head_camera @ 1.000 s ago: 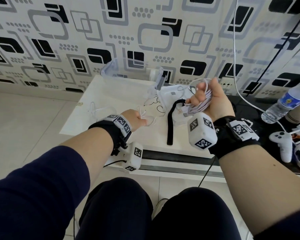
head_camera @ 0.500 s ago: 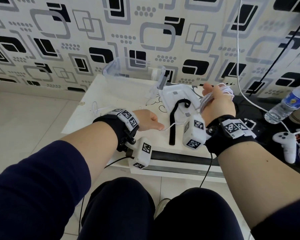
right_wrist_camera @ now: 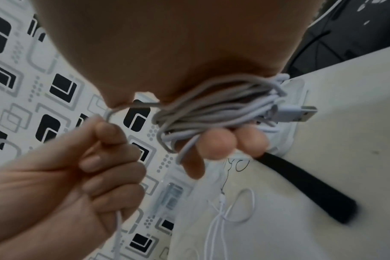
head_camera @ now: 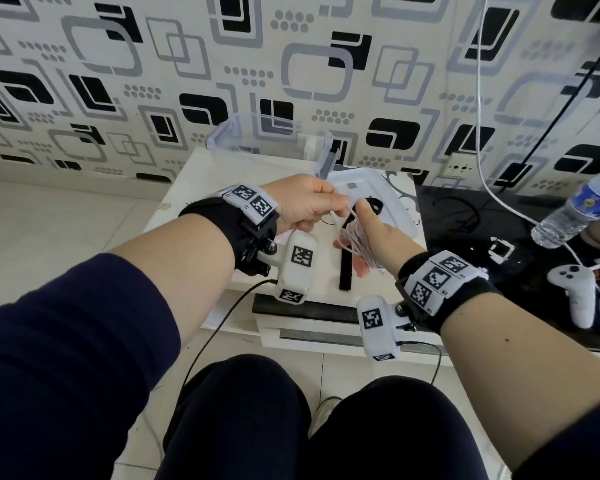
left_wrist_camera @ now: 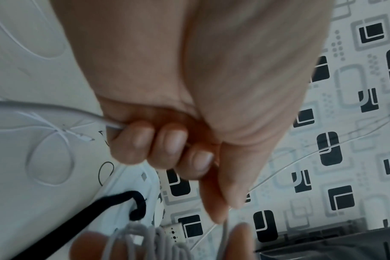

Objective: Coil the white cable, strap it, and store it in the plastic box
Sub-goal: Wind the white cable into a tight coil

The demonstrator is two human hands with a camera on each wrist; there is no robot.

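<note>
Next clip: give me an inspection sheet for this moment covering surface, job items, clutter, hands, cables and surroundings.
Surface: white table, with a black glossy surface adjoining on its right.
Job's things: white cable partly coiled, its USB plug sticking out; black strap flat on the table, unused; clear plastic box at the back by the wall.
Clutter: thin white earphone wire on the table; water bottle and white controller on the black surface.
Hands: right hand holds the coil; left hand pinches the loose strand.
Cables: a white cord hangs down the wall.
Surroundings: patterned wall, tiled floor.
</note>
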